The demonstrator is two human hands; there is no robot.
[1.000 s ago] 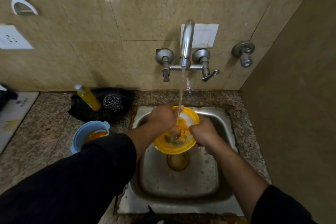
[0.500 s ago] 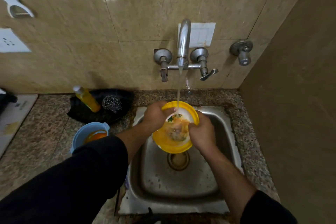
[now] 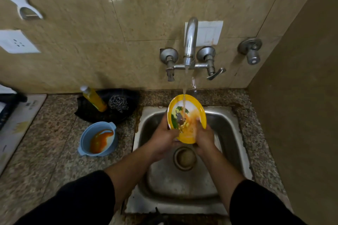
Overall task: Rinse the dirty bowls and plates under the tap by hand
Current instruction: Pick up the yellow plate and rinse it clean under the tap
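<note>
Both hands grip the yellow plate (image 3: 186,113) over the sink (image 3: 230,128): left hand (image 3: 162,138) pinching its near-left rim, right hand (image 3: 204,138) its near-right. Tap (image 3: 190,42) stream hits the tilted face. Risk: wet rim slips; splash reaches the sauce-stained blue bowl (image 3: 97,139) left of the sink.

1. Both forearms reach forward from dark sleeves pushed up to about the elbows, converging toward 12 o'clock.
2. The left hand (image 3: 162,138) comes in from 7 o'clock, back of the hand up, fingers curled closed around the near left edge of the yellow plate (image 3: 186,115).
3. The right hand (image 3: 204,138) comes in from 5 o'clock, wrist bent slightly inward, clasping the near right edge with a fingertip (image 3: 198,120) pressed on the plate's upper face.
4. The two hands sit close together, nearly touching below the plate.
</note>
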